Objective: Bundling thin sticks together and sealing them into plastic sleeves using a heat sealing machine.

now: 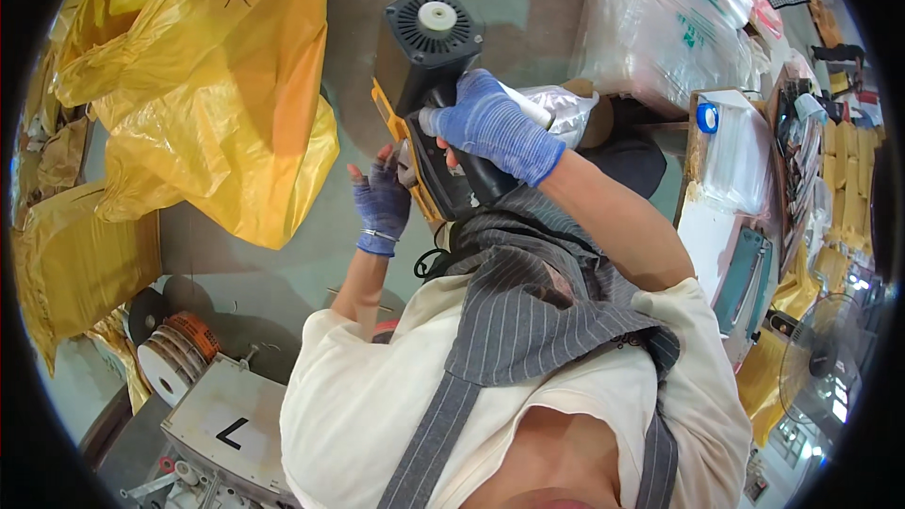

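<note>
Landmark: the black-and-yellow power tool (419, 80), held in front of the body, motor end farthest from the wearer.

Nearest: striped apron (518, 320), bunched just on the wearer's side of the tool. A thin black cord (424, 260) loops beside the apron there; cannot tell whether it feeds the tool.

Right hand (501, 127), blue glove: fingers curled around the tool's upper side, grasping it. Left hand (382, 198), matching glove with bare fingertips: just left of the tool, fingers loosely bent, not clenched. Contact with the tool's grey metal part (407, 165) cannot be told.

Risks (judgement): the right hand seems to bear most of the weight, so a loosened grip could let the motor end dip. Bare left fingertips lie close to the metal part; a slip or sudden start could nip them. Loose apron cloth or the cord might catch.

Farther: yellow plastic sheeting (226, 113) left of the tool, a likely obstruction to swinging that way. Beige machine (226, 419) and tape rolls (170, 363) at the tool's lower left. Clear plastic bags (650, 33), stacked to its right, limit room there. Fan (825, 363) well apart, lower right of the tool.
</note>
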Action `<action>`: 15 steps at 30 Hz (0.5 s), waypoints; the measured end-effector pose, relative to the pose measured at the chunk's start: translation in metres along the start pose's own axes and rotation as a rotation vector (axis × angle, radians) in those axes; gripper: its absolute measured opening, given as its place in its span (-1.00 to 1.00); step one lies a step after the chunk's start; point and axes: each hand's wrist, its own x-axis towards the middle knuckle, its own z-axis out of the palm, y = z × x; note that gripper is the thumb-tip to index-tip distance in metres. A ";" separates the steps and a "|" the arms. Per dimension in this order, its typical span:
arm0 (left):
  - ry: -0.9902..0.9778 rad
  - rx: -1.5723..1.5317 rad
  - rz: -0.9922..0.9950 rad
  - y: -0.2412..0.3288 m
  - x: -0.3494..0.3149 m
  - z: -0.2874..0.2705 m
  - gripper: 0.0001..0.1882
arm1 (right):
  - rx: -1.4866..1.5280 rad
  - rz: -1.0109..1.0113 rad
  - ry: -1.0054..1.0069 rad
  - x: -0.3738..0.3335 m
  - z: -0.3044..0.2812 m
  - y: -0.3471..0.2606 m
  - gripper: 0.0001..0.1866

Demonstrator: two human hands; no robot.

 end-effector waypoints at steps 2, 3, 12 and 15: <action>0.010 -0.106 -0.038 -0.003 0.002 -0.010 -0.25 | 0.103 0.002 -0.050 0.002 0.008 -0.006 -0.70; 0.003 -0.187 -0.060 -0.005 0.004 -0.011 -0.24 | 0.156 0.004 -0.068 0.002 0.012 -0.009 -0.71; -0.899 -1.490 -0.477 -0.030 0.015 0.055 -0.54 | 0.918 0.081 -0.084 0.006 0.024 -0.002 -0.83; -0.271 -3.732 -1.053 -0.026 -0.002 0.009 -0.57 | 1.054 0.038 0.041 0.001 -0.014 0.011 -0.86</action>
